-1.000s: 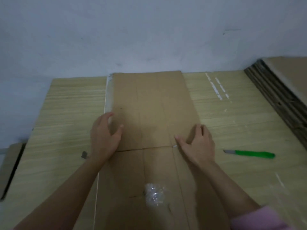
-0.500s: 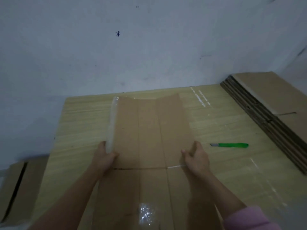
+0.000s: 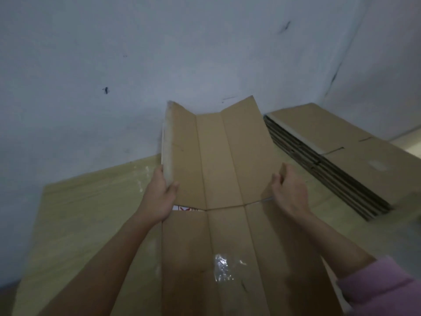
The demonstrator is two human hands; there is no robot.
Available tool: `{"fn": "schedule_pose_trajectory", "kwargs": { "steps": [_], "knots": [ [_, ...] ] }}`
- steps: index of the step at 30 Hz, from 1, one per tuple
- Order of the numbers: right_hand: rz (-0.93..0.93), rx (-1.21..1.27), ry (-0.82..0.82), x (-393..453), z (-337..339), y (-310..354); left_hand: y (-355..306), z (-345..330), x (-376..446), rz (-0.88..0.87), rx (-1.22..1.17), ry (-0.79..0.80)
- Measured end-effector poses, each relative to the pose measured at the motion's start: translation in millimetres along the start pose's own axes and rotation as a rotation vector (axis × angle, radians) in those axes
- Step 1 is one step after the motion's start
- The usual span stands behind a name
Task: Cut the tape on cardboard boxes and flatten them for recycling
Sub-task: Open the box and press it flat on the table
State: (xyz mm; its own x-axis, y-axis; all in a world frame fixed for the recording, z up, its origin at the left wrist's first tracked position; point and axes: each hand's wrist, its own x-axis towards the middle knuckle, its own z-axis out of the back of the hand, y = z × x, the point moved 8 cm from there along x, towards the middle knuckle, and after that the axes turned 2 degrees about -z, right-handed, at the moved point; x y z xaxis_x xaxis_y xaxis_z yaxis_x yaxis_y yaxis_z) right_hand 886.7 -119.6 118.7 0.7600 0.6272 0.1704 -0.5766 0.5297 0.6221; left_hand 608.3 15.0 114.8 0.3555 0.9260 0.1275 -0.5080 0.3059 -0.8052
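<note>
both hands, left hand (image 3: 160, 197) and right hand (image 3: 290, 192), grip the flattened brown cardboard box (image 3: 218, 160) by its side edges; best to keep it level while carrying it to the stack of flattened boxes (image 3: 330, 151).

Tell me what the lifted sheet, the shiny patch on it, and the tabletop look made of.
Lifted sheet: matte brown cardboard, creased in straight panels. Shiny patch: probably clear plastic tape, crinkled and glinting. Tabletop: pale wood-grain surface, possibly laminate.
</note>
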Motion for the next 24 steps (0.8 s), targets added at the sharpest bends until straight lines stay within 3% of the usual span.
{"fn": "schedule_pose_trajectory", "kwargs": {
  "steps": [6,11,20,24],
  "knots": [
    [-0.033,0.116,-0.098,92,72,-63,-106,-64,50,-0.220,-0.017,-0.028],
    [-0.023,0.093,-0.156,189,127,-136,-179,-162,85,-0.252,-0.097,-0.056],
    [0.144,-0.206,-0.090,367,185,-255,-248,-350,121,0.020,-0.293,-0.104],
    [0.131,-0.293,0.101,414,165,-291,-243,-413,134,0.187,-0.318,-0.136]
  ]
}}
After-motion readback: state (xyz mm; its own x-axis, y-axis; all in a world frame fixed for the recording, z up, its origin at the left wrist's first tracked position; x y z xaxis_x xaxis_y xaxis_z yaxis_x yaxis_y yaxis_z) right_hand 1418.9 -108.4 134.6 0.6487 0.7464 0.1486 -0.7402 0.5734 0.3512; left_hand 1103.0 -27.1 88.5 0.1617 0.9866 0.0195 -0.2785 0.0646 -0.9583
